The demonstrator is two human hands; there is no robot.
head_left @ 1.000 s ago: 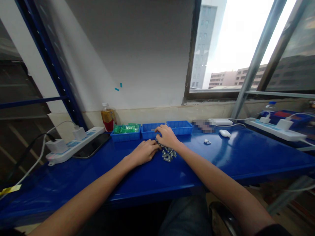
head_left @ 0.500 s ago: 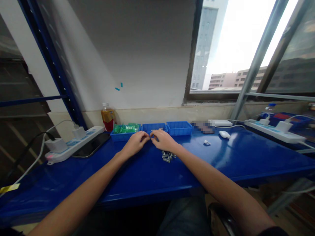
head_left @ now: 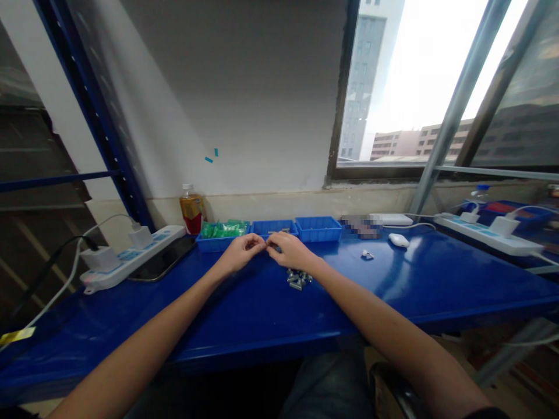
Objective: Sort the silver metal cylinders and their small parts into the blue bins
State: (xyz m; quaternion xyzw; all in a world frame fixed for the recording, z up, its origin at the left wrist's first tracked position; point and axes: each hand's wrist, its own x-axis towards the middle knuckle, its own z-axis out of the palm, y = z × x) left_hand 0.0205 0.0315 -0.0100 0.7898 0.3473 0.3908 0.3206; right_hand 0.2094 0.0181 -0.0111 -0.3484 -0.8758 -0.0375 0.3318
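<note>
My left hand (head_left: 243,251) and my right hand (head_left: 288,249) meet at the fingertips above the blue table, just in front of the blue bins. Both are closed in a pinch; whatever lies between the fingers is too small or too hidden to name. A small heap of shiny metal parts (head_left: 297,278) lies on the table below my right wrist. Behind my hands stands the middle blue bin (head_left: 262,226), with a few thin metal pieces (head_left: 279,230) in it. Green plastic packets (head_left: 223,228) fill the left bin (head_left: 213,244). The right bin (head_left: 318,231) stands beside the middle one.
On the left are a power strip (head_left: 131,256), a dark phone (head_left: 163,260) and a drink bottle (head_left: 191,210). At right lie a white earbud (head_left: 367,255), its case (head_left: 399,240), a white box-like device (head_left: 391,219) and another power strip (head_left: 489,234) with cables.
My hands stay almost in place, fingertips together, with slight shifts of the fingers. The heap of metal parts and the bins look unchanged.
</note>
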